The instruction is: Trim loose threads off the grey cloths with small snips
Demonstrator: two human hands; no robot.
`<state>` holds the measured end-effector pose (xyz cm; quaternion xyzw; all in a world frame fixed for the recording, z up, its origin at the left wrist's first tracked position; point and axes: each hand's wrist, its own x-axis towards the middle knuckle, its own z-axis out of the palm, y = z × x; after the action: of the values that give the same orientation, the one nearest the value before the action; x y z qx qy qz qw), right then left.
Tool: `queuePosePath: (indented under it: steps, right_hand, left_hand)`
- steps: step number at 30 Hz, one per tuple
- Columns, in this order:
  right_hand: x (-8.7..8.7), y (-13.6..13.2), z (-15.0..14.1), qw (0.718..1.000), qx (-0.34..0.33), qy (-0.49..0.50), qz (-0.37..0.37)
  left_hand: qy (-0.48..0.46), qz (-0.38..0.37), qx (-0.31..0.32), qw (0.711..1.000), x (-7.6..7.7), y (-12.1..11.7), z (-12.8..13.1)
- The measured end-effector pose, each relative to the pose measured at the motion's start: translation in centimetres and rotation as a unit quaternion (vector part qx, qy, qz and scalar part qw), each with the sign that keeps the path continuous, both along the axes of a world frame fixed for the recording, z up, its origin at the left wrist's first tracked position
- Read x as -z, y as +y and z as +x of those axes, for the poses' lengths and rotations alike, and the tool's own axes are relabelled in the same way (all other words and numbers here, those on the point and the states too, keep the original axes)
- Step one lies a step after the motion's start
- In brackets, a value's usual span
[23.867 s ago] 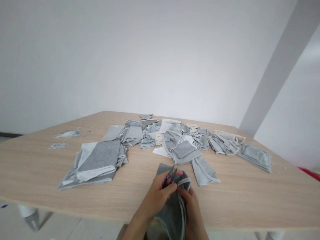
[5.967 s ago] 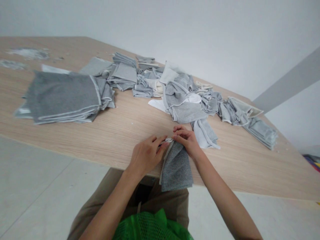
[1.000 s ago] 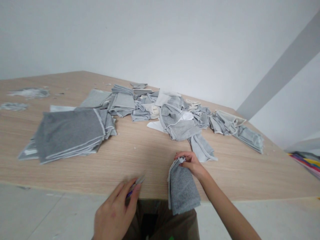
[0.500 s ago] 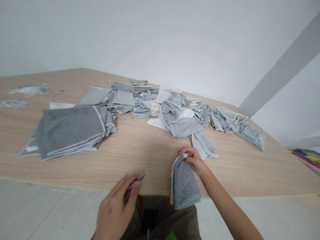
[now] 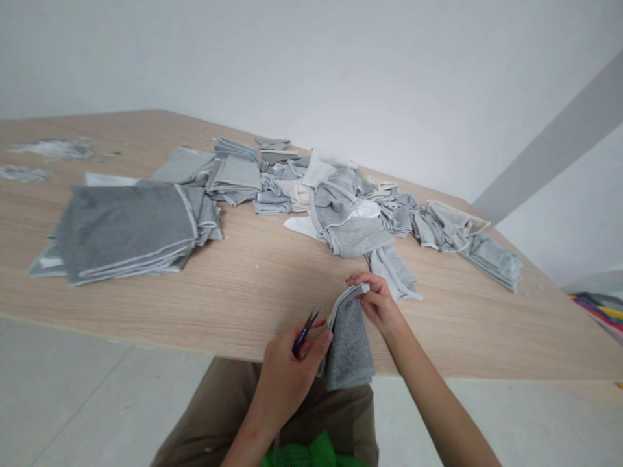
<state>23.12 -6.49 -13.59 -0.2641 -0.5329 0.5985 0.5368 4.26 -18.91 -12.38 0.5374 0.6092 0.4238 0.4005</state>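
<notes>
1. You have two hands in view, one pair of small scissors (image 5: 302, 338) and one gray cloth (image 5: 348, 353) held up; its layers are too close to count.
2. Your left hand (image 5: 292, 363) is closed around the scissors, blades poking out past the fingers. Its thumb is at the cloth's pale edge; whether they touch, you cannot tell from here.
3. Your right hand (image 5: 379, 305) pinches the cloth by its top corner, so the cloth hangs below that grip, beside your left hand, over the front edge of the table (image 5: 228, 305).
4. Two lint heaps (image 5: 56, 149) lie far left, beyond one big cloth stack (image 5: 129, 230).
5. Ahead is one jumbled pile (image 5: 350, 227), its pieces overlapping too much to count.
</notes>
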Motion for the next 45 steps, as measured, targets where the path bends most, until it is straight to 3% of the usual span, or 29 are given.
queuePosePath:
  steps: [10, 16, 19, 22, 24, 26, 28, 31, 38, 45]
  right_hand:
    - [-0.3, -0.1, 0.1, 1.000, -0.012, -0.001, 0.002]
    - [-1.6, -1.1, 2.0, 0.986, -0.068, -0.140, 0.059]
    - [-2.7, -1.8, 2.6, 0.959, -0.084, -0.251, 0.096]
    - [-4.2, -2.4, 2.1, 0.908, -0.040, -0.380, 0.171]
    - [-5.2, -2.7, 1.2, 0.872, -0.027, -0.425, 0.240]
    - [-5.9, -2.8, 0.3, 0.849, -0.056, -0.439, 0.287]
    - [-6.2, -2.8, -0.3, 0.851, -0.115, -0.426, 0.286]
    - [-5.6, -2.4, -0.5, 0.875, -0.173, -0.382, 0.242]
    - [-2.9, -1.8, 0.0, 0.900, -0.167, -0.345, 0.206]
    - [-2.6, -1.8, 0.1, 0.906, -0.160, -0.331, 0.210]
  left_hand:
    - [-0.026, -0.009, -0.038, 0.999, 0.2, 1.1, 1.4]
    - [-0.028, 0.011, -0.041, 0.999, 0.0, 0.8, 1.3]
    - [-0.021, 0.022, -0.032, 0.999, 0.0, 0.6, 1.3]
    - [-0.017, 0.030, -0.021, 0.999, -0.1, 0.5, 1.4]
    - [-0.015, 0.033, -0.013, 0.999, -0.1, 0.6, 1.4]
    - [-0.011, 0.035, -0.009, 0.999, -0.1, 0.7, 1.5]
    - [-0.005, 0.037, -0.009, 0.999, -0.1, 0.7, 1.5]
    - [0.005, 0.041, -0.014, 0.999, -0.1, 0.8, 1.4]
    - [0.018, 0.035, -0.014, 0.999, 0.0, 0.8, 1.5]
    - [0.011, -0.004, 0.007, 1.000, 0.4, 0.8, 1.2]
